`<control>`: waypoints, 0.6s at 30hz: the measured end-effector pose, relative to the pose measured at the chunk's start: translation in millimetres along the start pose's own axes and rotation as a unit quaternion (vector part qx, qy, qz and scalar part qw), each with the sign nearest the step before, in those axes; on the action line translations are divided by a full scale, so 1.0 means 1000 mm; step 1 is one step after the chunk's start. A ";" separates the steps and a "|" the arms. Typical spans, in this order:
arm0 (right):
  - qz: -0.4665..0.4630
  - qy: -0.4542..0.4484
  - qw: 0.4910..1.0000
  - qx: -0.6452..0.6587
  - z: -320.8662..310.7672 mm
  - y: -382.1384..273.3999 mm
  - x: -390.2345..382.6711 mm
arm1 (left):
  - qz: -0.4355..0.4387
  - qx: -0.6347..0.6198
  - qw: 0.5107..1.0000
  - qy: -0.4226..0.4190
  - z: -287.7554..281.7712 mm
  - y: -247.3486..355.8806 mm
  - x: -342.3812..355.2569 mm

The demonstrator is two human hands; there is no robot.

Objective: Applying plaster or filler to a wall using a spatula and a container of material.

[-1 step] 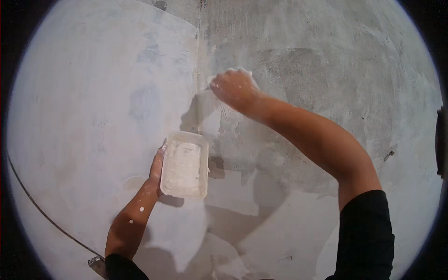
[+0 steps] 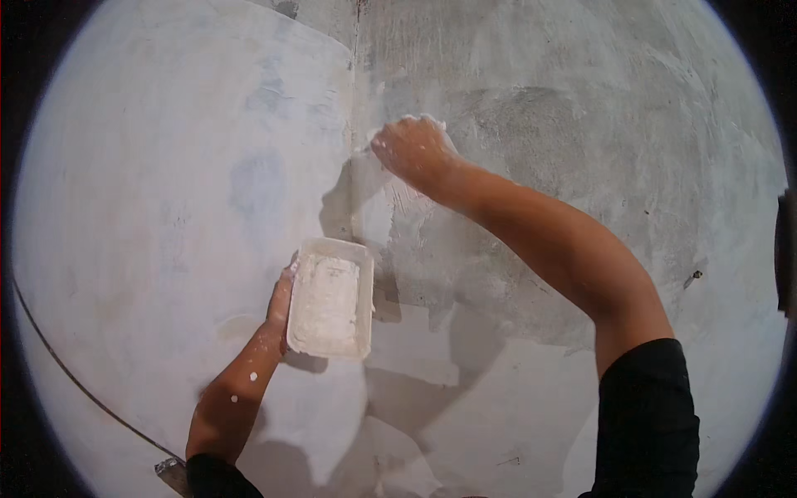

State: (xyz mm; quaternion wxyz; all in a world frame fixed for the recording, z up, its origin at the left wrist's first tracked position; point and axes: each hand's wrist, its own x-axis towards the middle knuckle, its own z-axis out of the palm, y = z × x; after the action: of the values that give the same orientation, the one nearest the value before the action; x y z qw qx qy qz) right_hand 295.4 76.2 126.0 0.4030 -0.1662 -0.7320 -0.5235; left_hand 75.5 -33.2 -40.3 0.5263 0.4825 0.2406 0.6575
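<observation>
Closely curled together, the fingers of the right hand [image 2: 411,153] form a fist against the far part of the wall, beside an upright seam [image 2: 355,108]. White paste [image 2: 432,123] fringes the knuckles; whether a tool sits inside the fist cannot be told. The left hand [image 2: 281,303] is clamped on the left side of a tub [image 2: 366,307], its thumb side along the edge and its other fingers hidden behind. The tub is nearer than the fist, just left of the middle, tilted so that its inside shows.

For an even coat, light, steady pressure along the seam would seem best, thinning the paste outward where white meets grey. Holding the tub close below the fist, as here, should shorten each reach and could catch drips.

The tub is a pale, translucent rectangle with rounded corners. Its filling [image 2: 326,303] looks thick and creamy, smeared up the sides. Left of the seam, the wall [image 2: 158,149] is chalky white with faint bluish patches; to the right, the wall [image 2: 548,149] is mottled grey, streaked and rough. White splashes [image 2: 253,377] dot the left forearm, and both arms end in black sleeves [image 2: 647,415]. Farther out, a thin dark cable [image 2: 75,378] curves along the left, and a small metallic fitting [image 2: 696,275] juts from the right wall.
</observation>
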 end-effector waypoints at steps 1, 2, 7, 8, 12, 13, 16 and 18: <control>-0.003 -0.003 1.000 0.003 0.008 -0.002 0.012 | 0.013 0.025 1.000 0.015 -0.001 -0.006 -0.004; 0.027 -0.009 1.000 -0.006 0.017 -0.005 0.022 | 0.024 0.048 0.998 0.029 -0.006 -0.011 -0.007; 0.058 -0.050 0.997 0.008 0.037 -0.035 0.022 | 0.022 0.030 0.995 0.094 -0.032 -0.023 -0.019; 0.041 -0.049 0.998 0.024 0.044 -0.045 0.016 | 0.024 0.045 0.993 0.106 -0.030 -0.020 -0.025; -0.065 -0.082 0.994 0.020 0.066 -0.077 -0.045 | 0.014 -0.002 0.999 0.051 -0.023 -0.020 -0.017; -0.080 -0.122 0.989 0.038 0.066 -0.086 -0.057 | 0.044 -0.024 0.998 0.040 -0.025 -0.022 -0.020; -0.137 -0.137 0.979 0.056 0.027 -0.105 -0.083 | 0.081 -0.046 0.995 0.020 -0.029 -0.021 -0.029; -0.134 -0.410 0.900 0.056 0.008 -0.108 -0.083 | 0.091 -0.045 0.995 0.012 -0.029 -0.022 -0.027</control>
State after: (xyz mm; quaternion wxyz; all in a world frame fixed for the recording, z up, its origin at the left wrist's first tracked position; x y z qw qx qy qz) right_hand 272.2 55.3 -6.6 0.0020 -0.2437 -0.8762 -0.4158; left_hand 59.3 -45.9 -80.9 0.4826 0.4705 0.1723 0.7183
